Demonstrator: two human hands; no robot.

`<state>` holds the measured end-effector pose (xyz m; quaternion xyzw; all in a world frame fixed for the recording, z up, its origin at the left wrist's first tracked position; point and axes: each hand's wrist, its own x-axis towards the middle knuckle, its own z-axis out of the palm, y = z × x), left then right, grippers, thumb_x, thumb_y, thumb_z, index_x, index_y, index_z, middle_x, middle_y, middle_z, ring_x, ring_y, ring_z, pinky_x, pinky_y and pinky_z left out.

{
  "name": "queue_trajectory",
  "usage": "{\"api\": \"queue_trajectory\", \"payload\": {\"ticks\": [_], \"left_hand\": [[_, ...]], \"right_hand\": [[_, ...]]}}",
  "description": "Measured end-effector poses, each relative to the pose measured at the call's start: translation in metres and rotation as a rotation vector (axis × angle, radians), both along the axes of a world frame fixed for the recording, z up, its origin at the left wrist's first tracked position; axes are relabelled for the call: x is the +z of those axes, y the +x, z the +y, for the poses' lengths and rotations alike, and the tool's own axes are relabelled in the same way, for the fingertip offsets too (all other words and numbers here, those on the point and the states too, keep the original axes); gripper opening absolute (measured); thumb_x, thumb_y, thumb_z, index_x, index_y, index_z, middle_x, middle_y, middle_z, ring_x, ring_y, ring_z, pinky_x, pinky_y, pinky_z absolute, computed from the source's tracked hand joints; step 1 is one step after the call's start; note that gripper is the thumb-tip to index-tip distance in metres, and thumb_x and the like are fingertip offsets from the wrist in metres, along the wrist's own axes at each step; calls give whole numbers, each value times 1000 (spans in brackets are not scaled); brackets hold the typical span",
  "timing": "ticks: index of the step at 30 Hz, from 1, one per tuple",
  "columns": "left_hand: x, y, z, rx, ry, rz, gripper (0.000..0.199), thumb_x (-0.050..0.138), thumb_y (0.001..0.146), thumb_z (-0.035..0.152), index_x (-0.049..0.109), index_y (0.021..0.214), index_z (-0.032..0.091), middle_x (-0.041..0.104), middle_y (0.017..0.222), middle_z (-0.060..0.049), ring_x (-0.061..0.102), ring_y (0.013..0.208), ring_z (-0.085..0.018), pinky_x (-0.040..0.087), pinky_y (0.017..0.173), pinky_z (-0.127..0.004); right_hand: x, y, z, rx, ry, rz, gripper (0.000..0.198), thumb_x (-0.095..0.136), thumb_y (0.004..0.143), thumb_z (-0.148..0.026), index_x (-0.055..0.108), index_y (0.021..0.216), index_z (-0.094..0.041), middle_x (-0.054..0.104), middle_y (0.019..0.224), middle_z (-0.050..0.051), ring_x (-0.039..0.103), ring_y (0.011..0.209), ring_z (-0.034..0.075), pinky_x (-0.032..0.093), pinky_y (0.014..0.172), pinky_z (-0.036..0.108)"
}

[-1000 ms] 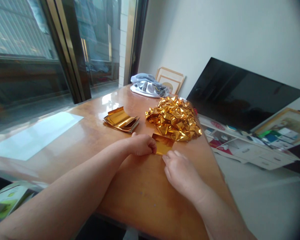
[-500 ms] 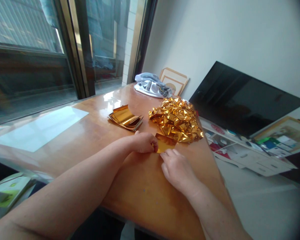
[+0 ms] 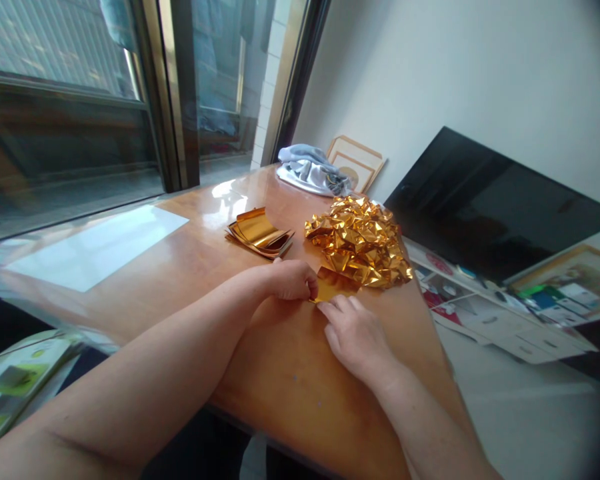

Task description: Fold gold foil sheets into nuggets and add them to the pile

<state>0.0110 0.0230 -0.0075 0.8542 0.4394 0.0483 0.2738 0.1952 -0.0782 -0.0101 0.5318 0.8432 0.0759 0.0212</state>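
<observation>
A small sheet of gold foil paper (image 3: 336, 285) lies on the wooden table (image 3: 275, 353) between my hands. My left hand (image 3: 296, 280) is closed, its fingers pinching the sheet's left near corner. Along the near edge, my right hand (image 3: 354, 333) has its fingers together and bent down onto the foil; its thumb is tucked low and partly hidden. Just beyond the sheet rises a heap of folded gold foil pieces (image 3: 363, 237). Past my left wrist rests a stack of loose, curling gold foil sheets (image 3: 261, 232).
A white sheet (image 3: 100, 247) lies flat on the table's left. Bundled grey-blue cloth (image 3: 310, 170) sits at the far end, near a leaning frame (image 3: 357, 163). A television (image 3: 500, 207) and white cabinet (image 3: 505, 327) stand beyond the right edge. Glass doors (image 3: 220, 87) line the left.
The view has shifted slightly, so the table's contents appear a little farther right. My right fingertips have moved slightly closer to my left hand along the foil's near edge.
</observation>
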Motion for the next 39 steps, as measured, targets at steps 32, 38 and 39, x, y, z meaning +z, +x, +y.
{"api": "queue_trajectory", "payload": {"ticks": [32, 38, 39], "left_hand": [[0, -7, 0, 92, -102, -259, 22, 56, 68, 21, 69, 86, 19, 69, 79, 1, 60, 72, -15, 40, 57, -21], [-2, -8, 1, 187, -145, -333, 23, 55, 71, 26, 65, 90, 18, 67, 79, 0, 58, 66, -15, 40, 54, -23], [-4, -8, 2, 197, -142, -344, 23, 56, 71, 26, 65, 91, 18, 66, 80, 0, 58, 66, -15, 40, 54, -23]], "right_hand": [[-25, 57, 33, -343, 306, 907, 33, 57, 89, -39, 64, 114, -19, 69, 96, 7, 65, 82, 21, 51, 78, 34], [-49, 67, 54, -453, 36, 1183, 53, 67, 80, -47, 62, 122, -16, 70, 108, 10, 67, 85, 21, 51, 78, 33], [-49, 66, 55, -436, 11, 1208, 48, 67, 80, -46, 64, 118, -16, 71, 103, 9, 67, 84, 21, 50, 77, 32]]}}
